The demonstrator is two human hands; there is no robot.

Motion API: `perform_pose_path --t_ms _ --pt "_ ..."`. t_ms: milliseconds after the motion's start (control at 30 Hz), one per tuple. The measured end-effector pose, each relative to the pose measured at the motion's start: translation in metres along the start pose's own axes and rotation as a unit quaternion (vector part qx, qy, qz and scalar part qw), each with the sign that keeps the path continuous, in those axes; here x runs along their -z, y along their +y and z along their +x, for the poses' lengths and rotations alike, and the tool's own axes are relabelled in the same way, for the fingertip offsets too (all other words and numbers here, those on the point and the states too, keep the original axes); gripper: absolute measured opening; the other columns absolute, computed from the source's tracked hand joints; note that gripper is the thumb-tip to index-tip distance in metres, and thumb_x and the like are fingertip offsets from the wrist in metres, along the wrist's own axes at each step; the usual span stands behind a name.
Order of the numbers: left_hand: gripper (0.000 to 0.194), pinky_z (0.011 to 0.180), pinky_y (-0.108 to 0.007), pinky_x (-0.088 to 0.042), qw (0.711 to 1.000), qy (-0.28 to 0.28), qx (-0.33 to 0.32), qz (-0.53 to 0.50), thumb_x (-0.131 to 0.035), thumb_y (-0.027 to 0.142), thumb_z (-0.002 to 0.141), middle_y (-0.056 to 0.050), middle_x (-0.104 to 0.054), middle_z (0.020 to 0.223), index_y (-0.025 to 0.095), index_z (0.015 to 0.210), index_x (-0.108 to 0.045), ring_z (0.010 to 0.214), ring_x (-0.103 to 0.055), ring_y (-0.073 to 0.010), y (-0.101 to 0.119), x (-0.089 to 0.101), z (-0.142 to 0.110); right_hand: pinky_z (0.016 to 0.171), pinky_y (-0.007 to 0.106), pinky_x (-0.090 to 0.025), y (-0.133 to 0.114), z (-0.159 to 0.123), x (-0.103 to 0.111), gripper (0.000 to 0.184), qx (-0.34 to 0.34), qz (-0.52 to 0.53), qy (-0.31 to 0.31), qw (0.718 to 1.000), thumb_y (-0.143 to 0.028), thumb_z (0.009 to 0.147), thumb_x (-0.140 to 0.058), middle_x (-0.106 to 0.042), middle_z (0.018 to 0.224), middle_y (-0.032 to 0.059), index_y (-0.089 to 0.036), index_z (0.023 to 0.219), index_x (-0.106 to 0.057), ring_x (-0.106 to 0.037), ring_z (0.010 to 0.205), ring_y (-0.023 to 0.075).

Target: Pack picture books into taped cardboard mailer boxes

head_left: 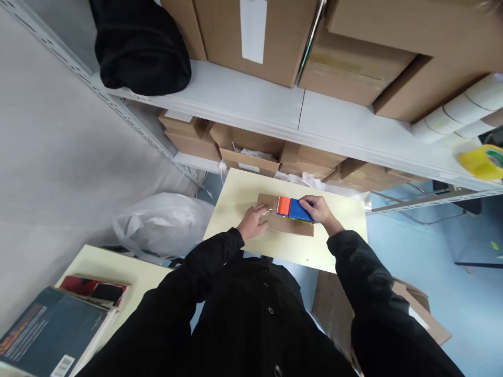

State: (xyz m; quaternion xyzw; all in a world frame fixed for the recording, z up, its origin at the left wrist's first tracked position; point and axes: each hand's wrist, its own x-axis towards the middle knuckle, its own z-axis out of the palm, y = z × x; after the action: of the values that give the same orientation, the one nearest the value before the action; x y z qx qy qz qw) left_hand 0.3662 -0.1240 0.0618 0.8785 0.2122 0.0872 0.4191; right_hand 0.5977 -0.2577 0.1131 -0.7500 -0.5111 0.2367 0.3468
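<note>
A flat brown cardboard box (pixel 288 225) lies on a small pale yellow table (pixel 236 201) below me. My right hand (pixel 320 210) grips a blue and orange tape dispenser (pixel 293 208) that rests on top of the box. My left hand (pixel 253 222) lies on the box's left end, fingers bent and pressing down on it. Both arms wear black sleeves.
A white metal shelf (pixel 251 99) holds big cardboard boxes (pixel 353 57), a black bag (pixel 141 47), white rolls (pixel 459 112) and yellow tape (pixel 483 161). More boxes sit beneath it. A white plastic bag (pixel 161 222) lies left; books (pixel 51 327) rest on another table.
</note>
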Motion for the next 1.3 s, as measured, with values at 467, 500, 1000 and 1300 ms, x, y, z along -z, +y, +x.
perform_pose_path --t_ms 467,500,1000,1300 --pt "0.009 0.052 -0.018 -0.041 0.831 -0.013 0.277 -0.481 -0.064 0.02 0.079 0.001 -0.062 0.061 0.014 0.073 -0.06 0.052 -0.058 -0.0064 0.032 0.002 0.041 0.063 0.027 -0.048 0.003 -0.003 0.004 0.038 0.013 0.004 -0.014 1.0 -0.048 0.086 -0.051 -0.07 0.071 0.0046 -0.016 0.078 -0.069 -0.063 0.066 0.0182" --pt "0.009 0.05 -0.018 -0.039 0.848 0.001 0.271 -0.456 -0.063 0.017 0.078 0.002 -0.062 0.059 0.014 0.07 -0.06 0.051 -0.058 -0.0064 0.031 0.003 0.041 0.063 0.027 -0.048 0.002 -0.002 0.004 0.037 0.014 -0.003 -0.017 1.0 -0.047 0.086 -0.051 -0.07 0.071 0.0047 -0.016 0.079 -0.069 -0.063 0.066 0.0182" --pt "0.025 0.049 -0.02 -0.038 0.874 0.082 0.296 -0.376 -0.077 0.032 0.064 -0.002 -0.063 0.057 0.013 0.061 -0.061 0.047 -0.049 -0.0062 -0.045 0.05 0.025 0.07 0.029 -0.051 -0.003 -0.004 0.035 0.036 -0.022 -0.154 -0.036 0.987 -0.047 0.087 -0.051 -0.076 0.086 0.0055 -0.02 0.084 -0.075 -0.069 0.074 0.0204" --pt "0.028 0.058 -0.025 -0.046 0.906 0.063 0.278 -0.313 -0.069 0.04 0.068 -0.004 -0.067 0.066 0.013 0.069 -0.064 0.051 -0.052 -0.0084 -0.069 0.017 0.01 0.069 0.03 -0.05 -0.004 -0.003 0.024 0.034 -0.011 -0.222 -0.049 0.974 -0.046 0.087 -0.052 -0.076 0.089 0.0058 -0.022 0.088 -0.076 -0.07 0.078 0.0224"
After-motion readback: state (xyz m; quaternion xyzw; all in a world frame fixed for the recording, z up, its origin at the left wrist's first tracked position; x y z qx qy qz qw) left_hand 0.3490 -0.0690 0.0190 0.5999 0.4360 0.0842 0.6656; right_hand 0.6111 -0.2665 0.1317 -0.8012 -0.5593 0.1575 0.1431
